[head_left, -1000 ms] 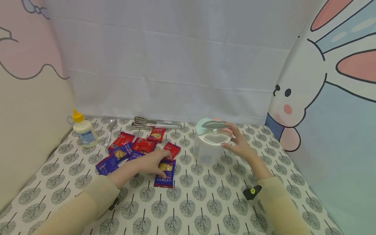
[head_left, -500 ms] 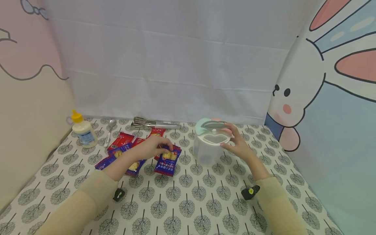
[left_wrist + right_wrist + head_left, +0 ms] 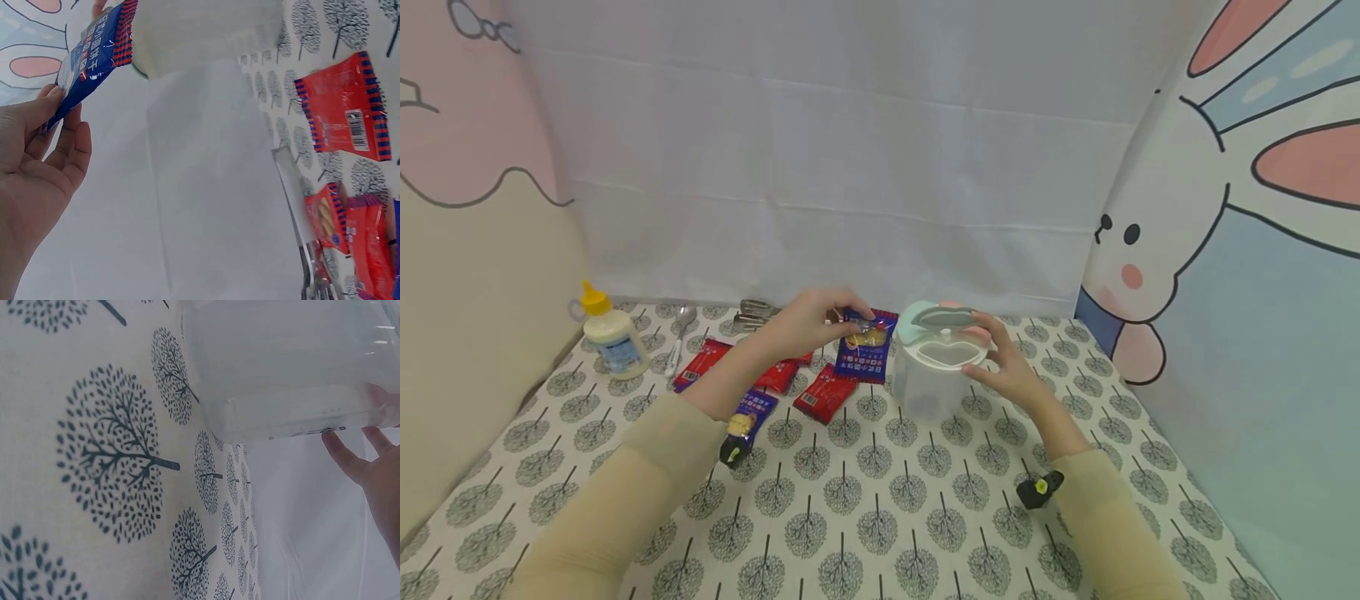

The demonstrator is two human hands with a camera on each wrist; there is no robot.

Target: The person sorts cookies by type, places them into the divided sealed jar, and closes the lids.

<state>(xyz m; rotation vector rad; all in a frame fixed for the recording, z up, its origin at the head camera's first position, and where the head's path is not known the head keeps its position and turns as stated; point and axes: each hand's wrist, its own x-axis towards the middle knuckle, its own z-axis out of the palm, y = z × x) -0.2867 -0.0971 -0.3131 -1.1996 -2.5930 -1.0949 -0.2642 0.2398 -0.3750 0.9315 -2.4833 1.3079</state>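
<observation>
My left hand [image 3: 812, 323] pinches a blue biscuit packet [image 3: 865, 357] by its upper part, just left of the container. In the left wrist view the packet [image 3: 94, 59] tilts between thumb and fingers, high over the cloth. A clear round container [image 3: 928, 396] with a pastel lid stands on the table. One grey lid flap [image 3: 942, 317] is raised, showing a heart-shaped opening below it. My right hand [image 3: 1013, 375] grips the container top from the right, fingers at the flap and thumb by the rim. In the right wrist view, fingertips of the right hand [image 3: 375, 478] meet the container's side.
One red packet [image 3: 826, 393] lies left of the container. More red packets [image 3: 703, 364] and a blue packet [image 3: 749, 412] lie under my left forearm. Metal tongs [image 3: 754, 319], a spoon [image 3: 677, 340] and a yellow-capped bottle [image 3: 616, 342] are at the back left.
My left hand has picked the blue packet up from the table and carried it up and right toward the container. The red packet beneath is uncovered and has shifted. The right hand has stayed put.
</observation>
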